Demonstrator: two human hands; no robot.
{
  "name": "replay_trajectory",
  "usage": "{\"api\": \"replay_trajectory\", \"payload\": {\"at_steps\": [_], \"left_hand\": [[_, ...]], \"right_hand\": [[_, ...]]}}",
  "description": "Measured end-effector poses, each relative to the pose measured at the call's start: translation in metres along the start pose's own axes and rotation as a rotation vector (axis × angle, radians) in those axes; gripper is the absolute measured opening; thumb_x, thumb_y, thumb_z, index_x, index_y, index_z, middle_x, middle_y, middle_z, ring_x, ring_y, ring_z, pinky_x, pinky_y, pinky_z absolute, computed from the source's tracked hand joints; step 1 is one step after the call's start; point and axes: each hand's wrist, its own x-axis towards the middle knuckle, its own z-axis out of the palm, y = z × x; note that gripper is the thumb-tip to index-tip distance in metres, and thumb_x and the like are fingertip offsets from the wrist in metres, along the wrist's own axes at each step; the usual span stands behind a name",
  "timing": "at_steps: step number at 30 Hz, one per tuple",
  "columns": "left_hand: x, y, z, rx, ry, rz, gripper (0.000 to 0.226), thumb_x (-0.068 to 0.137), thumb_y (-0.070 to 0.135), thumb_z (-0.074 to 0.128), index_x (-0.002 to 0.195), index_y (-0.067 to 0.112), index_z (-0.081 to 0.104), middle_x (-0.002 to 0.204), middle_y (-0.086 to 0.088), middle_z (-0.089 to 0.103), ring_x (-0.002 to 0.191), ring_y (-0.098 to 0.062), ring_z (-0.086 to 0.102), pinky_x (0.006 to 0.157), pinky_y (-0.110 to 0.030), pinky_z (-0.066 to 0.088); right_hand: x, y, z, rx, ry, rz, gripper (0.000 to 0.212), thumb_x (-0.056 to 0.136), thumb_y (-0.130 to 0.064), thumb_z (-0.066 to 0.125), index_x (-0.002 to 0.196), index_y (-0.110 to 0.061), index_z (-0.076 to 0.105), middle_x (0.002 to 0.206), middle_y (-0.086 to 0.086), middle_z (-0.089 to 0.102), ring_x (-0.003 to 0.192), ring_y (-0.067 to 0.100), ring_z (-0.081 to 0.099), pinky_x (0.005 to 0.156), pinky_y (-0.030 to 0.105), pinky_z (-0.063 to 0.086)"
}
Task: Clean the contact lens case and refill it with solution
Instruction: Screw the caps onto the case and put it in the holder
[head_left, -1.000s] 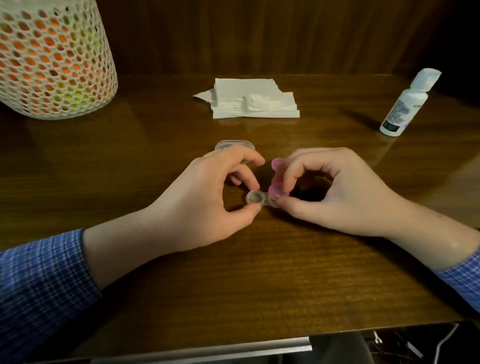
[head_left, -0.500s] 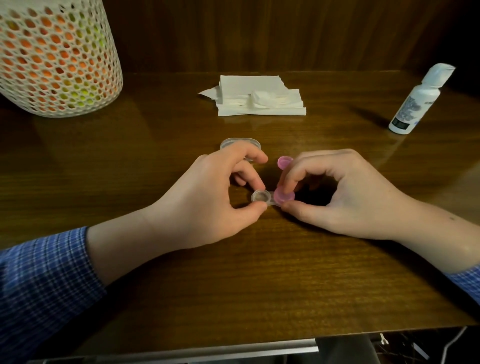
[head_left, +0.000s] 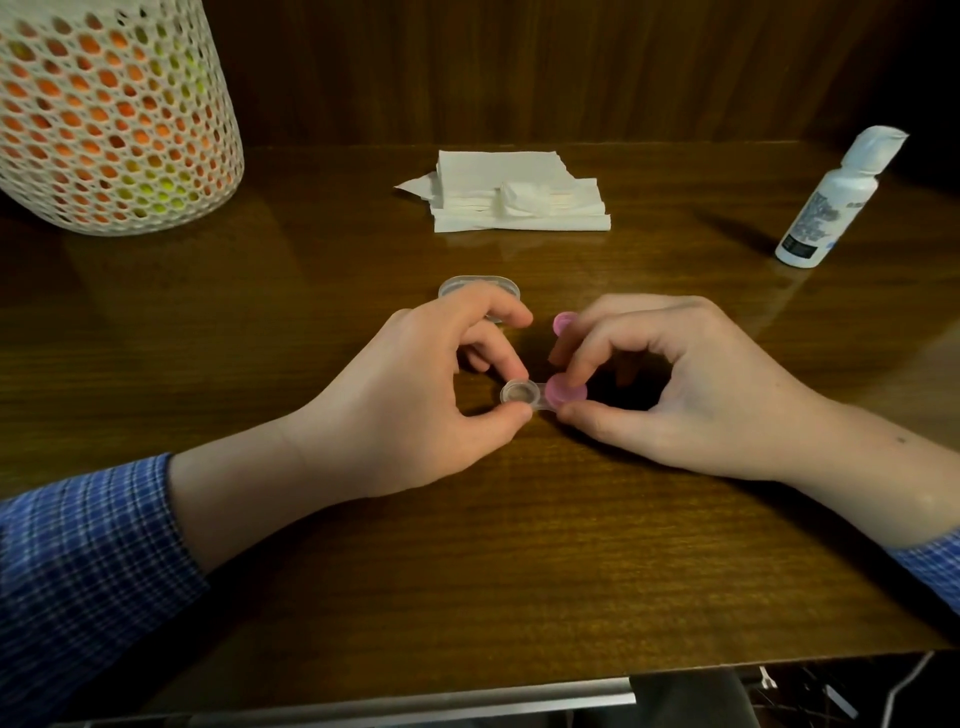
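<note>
Dark brown wooden table (head_left: 519, 545), glossy top, grain running left-right, soft glare patches toward back. Wall (head_left: 519, 67) behind is dark vertical wood panelling, pretty dim, far right corner nearly black. White mesh basket (head_left: 111, 119) at back left, orange and yellow-green showing through holes. Metal strip (head_left: 415, 701) along table's front edge; cables (head_left: 904, 691) below at lower right.

- The left hand (head_left: 415, 395) pinches the open clear well of the lens case (head_left: 524, 397) on the wooden table (head_left: 467, 571).
- The right hand (head_left: 691, 384) grips the pink cap (head_left: 563, 392) on the other well.
- A second pink cap (head_left: 563, 322) lies just behind.
- Tissues (head_left: 514, 197), a solution bottle (head_left: 826, 208) and a mesh basket (head_left: 109, 114) stand farther back.
</note>
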Motion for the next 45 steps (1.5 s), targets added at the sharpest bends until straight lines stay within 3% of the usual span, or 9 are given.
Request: {"api": "replay_trajectory", "payload": {"at_steps": [3, 7, 18, 24, 28, 32, 36, 41, 45], "left_hand": [[0.0006, 0.0003, 0.0002, 0.009, -0.003, 0.009, 0.06, 0.081, 0.026, 0.083, 0.134, 0.015, 0.058, 0.096, 0.016, 0.075, 0.098, 0.002, 0.068, 0.082, -0.005, 0.045], [0.0003, 0.0005, -0.0001, 0.014, 0.0, 0.005, 0.06, 0.081, 0.022, 0.085, 0.134, 0.014, 0.058, 0.095, 0.015, 0.076, 0.096, 0.002, 0.069, 0.083, -0.005, 0.045], [0.0006, -0.0001, 0.0, 0.013, 0.0, -0.006, 0.057, 0.081, 0.024, 0.083, 0.132, 0.016, 0.059, 0.094, 0.015, 0.075, 0.095, 0.002, 0.069, 0.081, -0.006, 0.046], [0.0004, 0.0, -0.0004, 0.009, -0.006, -0.013, 0.058, 0.081, 0.026, 0.083, 0.132, 0.017, 0.058, 0.095, 0.016, 0.075, 0.096, 0.001, 0.069, 0.081, -0.007, 0.047], [0.0005, -0.0005, -0.0004, 0.006, -0.002, -0.003, 0.057, 0.081, 0.022, 0.084, 0.132, 0.014, 0.059, 0.094, 0.014, 0.076, 0.095, 0.002, 0.069, 0.081, -0.006, 0.046], [0.0007, 0.0002, 0.0002, 0.01, -0.003, -0.01, 0.056, 0.081, 0.024, 0.083, 0.131, 0.017, 0.059, 0.094, 0.016, 0.076, 0.095, 0.003, 0.069, 0.081, -0.006, 0.046], [0.0007, 0.0, -0.0007, 0.008, -0.008, -0.023, 0.058, 0.081, 0.027, 0.083, 0.132, 0.019, 0.058, 0.095, 0.017, 0.075, 0.097, 0.002, 0.069, 0.082, -0.008, 0.048], [0.0005, 0.0003, -0.0006, 0.005, -0.005, -0.023, 0.057, 0.081, 0.024, 0.084, 0.132, 0.019, 0.058, 0.094, 0.016, 0.076, 0.096, 0.002, 0.069, 0.083, -0.009, 0.048], [0.0004, 0.0003, -0.0007, 0.011, 0.0, -0.016, 0.055, 0.081, 0.025, 0.083, 0.131, 0.017, 0.059, 0.094, 0.016, 0.076, 0.095, 0.001, 0.069, 0.081, -0.008, 0.047]], "right_hand": [[-0.0014, -0.0004, -0.0005, 0.007, -0.008, -0.003, 0.007, 0.084, -0.025, 0.079, 0.091, -0.021, 0.079, 0.108, -0.01, 0.075, 0.111, 0.005, 0.068, 0.1, 0.029, 0.053], [0.0009, 0.0, -0.0003, 0.023, -0.026, -0.015, 0.006, 0.087, -0.017, 0.079, 0.092, -0.019, 0.079, 0.099, -0.01, 0.078, 0.1, 0.007, 0.073, 0.111, 0.031, 0.047], [0.0032, -0.0016, 0.0024, 0.026, 0.011, 0.018, 0.013, 0.082, -0.03, 0.08, 0.08, -0.018, 0.076, 0.09, -0.003, 0.075, 0.089, 0.016, 0.072, 0.108, 0.032, 0.049], [-0.0002, -0.0025, 0.0002, -0.006, 0.003, 0.016, 0.014, 0.083, -0.036, 0.078, 0.082, -0.022, 0.077, 0.11, -0.011, 0.073, 0.112, 0.007, 0.067, 0.096, 0.033, 0.055], [0.0009, -0.0012, -0.0019, 0.023, -0.032, 0.001, 0.005, 0.086, -0.021, 0.08, 0.084, -0.017, 0.078, 0.099, -0.009, 0.077, 0.101, 0.007, 0.073, 0.106, 0.035, 0.051], [0.0026, -0.0014, 0.0016, 0.002, 0.013, 0.008, 0.015, 0.082, -0.031, 0.081, 0.079, -0.018, 0.075, 0.089, -0.005, 0.075, 0.089, 0.014, 0.072, 0.108, 0.035, 0.049], [0.0017, -0.0019, 0.0018, -0.02, 0.025, 0.021, 0.017, 0.082, -0.034, 0.081, 0.076, -0.02, 0.073, 0.102, -0.009, 0.073, 0.105, 0.009, 0.069, 0.097, 0.032, 0.054], [0.0014, 0.0001, 0.0013, 0.02, -0.028, -0.009, 0.006, 0.085, -0.019, 0.082, 0.085, -0.017, 0.076, 0.096, -0.008, 0.077, 0.096, 0.01, 0.073, 0.112, 0.036, 0.046], [0.0034, -0.0016, 0.0056, -0.023, 0.024, 0.027, 0.018, 0.08, -0.036, 0.083, 0.083, -0.02, 0.075, 0.09, -0.007, 0.072, 0.09, 0.016, 0.071, 0.095, 0.044, 0.057]]}}
